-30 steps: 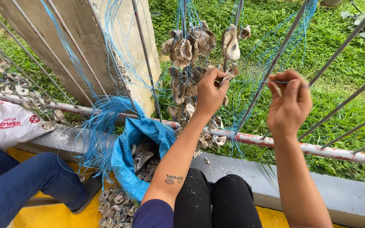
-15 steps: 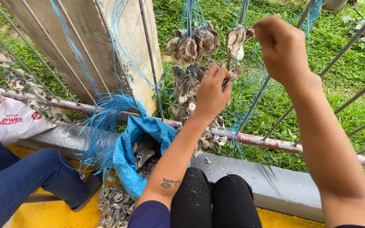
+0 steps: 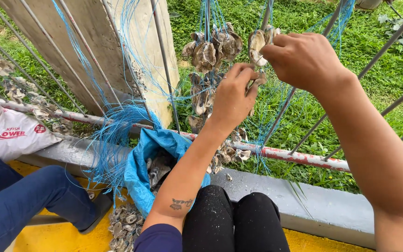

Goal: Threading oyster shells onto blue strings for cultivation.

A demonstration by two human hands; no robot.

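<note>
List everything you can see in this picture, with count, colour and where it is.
oyster shells on strings: a cluster, grey-brown, hanging at the railing, top centre
blue twine: a bundle, draped over the rail, left of centre
blue bag: one, holding shells, below the rail
loose shells: a pile, grey, on the yellow floor
white sack: one, far left
another person's leg: blue jeans, lower left
left hand: at the strung shells
right hand: fingers on one shell
</note>
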